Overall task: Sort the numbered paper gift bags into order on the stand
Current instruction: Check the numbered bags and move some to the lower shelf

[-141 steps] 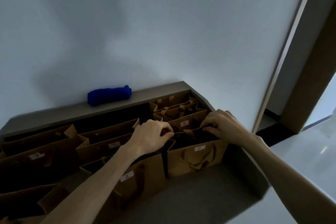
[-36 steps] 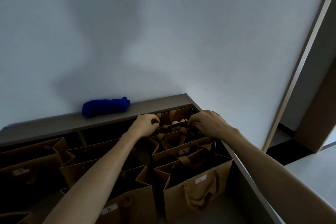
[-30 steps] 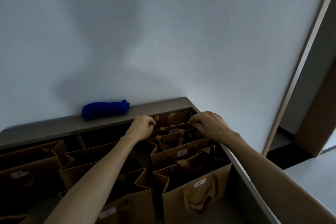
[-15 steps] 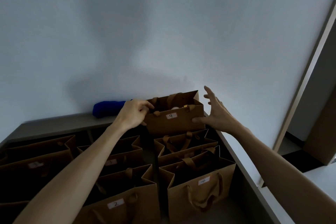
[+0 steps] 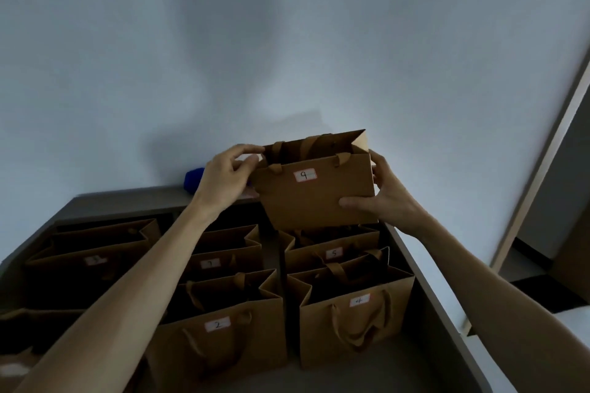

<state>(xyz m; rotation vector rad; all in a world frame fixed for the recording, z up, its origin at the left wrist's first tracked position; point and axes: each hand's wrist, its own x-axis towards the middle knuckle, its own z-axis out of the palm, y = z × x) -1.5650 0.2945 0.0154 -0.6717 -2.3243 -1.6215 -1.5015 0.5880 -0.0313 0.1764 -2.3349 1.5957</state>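
I hold a brown paper bag labelled 9 [image 5: 314,193] in the air above the back right of the grey stand [image 5: 424,284]. My left hand [image 5: 228,177] grips its top left edge and my right hand [image 5: 384,198] clasps its right side. Below it stand bag 5 [image 5: 332,254] and bag 4 [image 5: 356,321] in the right column. Bag 7 [image 5: 223,260] and bag 2 [image 5: 223,329] stand in the middle column. Bag 3 [image 5: 92,262] is at the left.
A blue cloth [image 5: 193,179] lies on the stand's back ledge, mostly hidden by my left hand. A white wall rises right behind the stand. A door frame [image 5: 542,153] runs up at the right. More bags sit in shadow at the lower left.
Bag 9 has been lifted out of the back right slot and raised higher. My right hand, open beside it half a second ago, now grips its right side.
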